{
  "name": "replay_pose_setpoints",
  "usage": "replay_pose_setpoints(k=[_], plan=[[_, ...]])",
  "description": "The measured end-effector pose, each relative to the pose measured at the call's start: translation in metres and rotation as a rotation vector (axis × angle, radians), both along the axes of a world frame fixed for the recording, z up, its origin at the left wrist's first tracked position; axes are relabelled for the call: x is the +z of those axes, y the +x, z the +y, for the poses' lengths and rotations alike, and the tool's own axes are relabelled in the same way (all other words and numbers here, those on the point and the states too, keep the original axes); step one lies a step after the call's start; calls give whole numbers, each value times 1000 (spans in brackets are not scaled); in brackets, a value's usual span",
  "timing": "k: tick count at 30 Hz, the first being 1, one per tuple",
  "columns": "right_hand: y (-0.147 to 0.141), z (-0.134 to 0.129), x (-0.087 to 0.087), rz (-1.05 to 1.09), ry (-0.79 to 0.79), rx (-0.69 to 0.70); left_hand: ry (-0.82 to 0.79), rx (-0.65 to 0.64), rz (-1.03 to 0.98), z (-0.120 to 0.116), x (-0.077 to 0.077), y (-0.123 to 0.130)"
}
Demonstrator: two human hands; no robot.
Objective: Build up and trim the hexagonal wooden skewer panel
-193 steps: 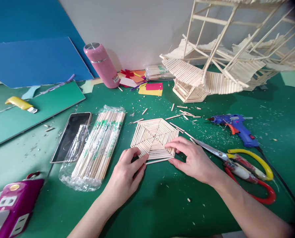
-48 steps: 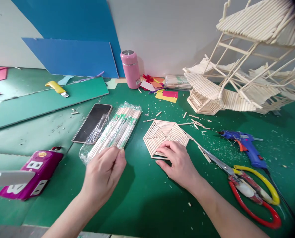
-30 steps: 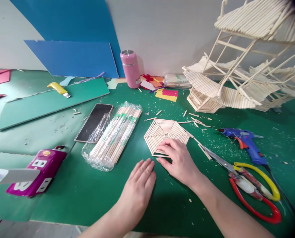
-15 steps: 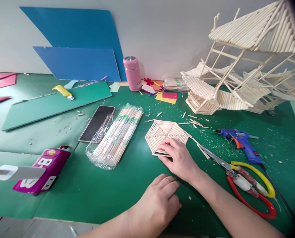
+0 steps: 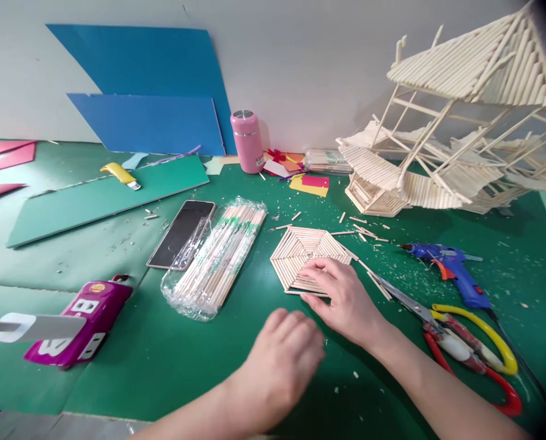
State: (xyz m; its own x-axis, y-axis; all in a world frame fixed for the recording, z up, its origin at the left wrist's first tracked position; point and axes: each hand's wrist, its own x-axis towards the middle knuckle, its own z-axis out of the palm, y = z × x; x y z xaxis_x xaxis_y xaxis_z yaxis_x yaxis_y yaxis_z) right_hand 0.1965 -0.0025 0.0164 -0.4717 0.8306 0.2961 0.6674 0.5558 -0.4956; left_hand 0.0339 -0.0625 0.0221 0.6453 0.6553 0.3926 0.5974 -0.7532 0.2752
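A flat hexagonal panel of wooden sticks lies on the green tabletop, its sticks laid in rings around a small central hole. A narrow green gap shows near its front edge. My right hand is over the panel's front right part, fingers apart from the thumb, fingertips at the sticks and thumb by the front edge. In front of the panel, my left hand is raised with its fingers curled in. Whatever those fingers may hold is hidden.
Scissors and a blue glue gun lie right, below a large stick-built model. Left are a bag of sticks, a phone, a purple power strip and a yellow cutter. A pink flask stands behind.
My left hand has moved slightly left and up, away from my right hand. My right hand stays at the panel's front edge. The whole view has shifted a little.
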Motion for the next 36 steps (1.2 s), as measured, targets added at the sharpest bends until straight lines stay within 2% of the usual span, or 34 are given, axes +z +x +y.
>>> replay_pose_setpoints(k=[3, 8, 18, 27, 36], plan=[[-4, -2, -4, -12, 17, -33, 19, 187, -24, 24, -3, -23], [-12, -6, -8, 15, 38, -71, -3, 207, -7, 49, -14, -38], [-14, -4, -14, -1, 37, -48, 17, 168, -79, 55, -21, -34], [-18, -6, -14, -9, -21, -44, 64, 108, -21, 52, -25, -35], [-19, -5, -15, -5, -76, -40, 107, 121, 22, 51, -27, -32]])
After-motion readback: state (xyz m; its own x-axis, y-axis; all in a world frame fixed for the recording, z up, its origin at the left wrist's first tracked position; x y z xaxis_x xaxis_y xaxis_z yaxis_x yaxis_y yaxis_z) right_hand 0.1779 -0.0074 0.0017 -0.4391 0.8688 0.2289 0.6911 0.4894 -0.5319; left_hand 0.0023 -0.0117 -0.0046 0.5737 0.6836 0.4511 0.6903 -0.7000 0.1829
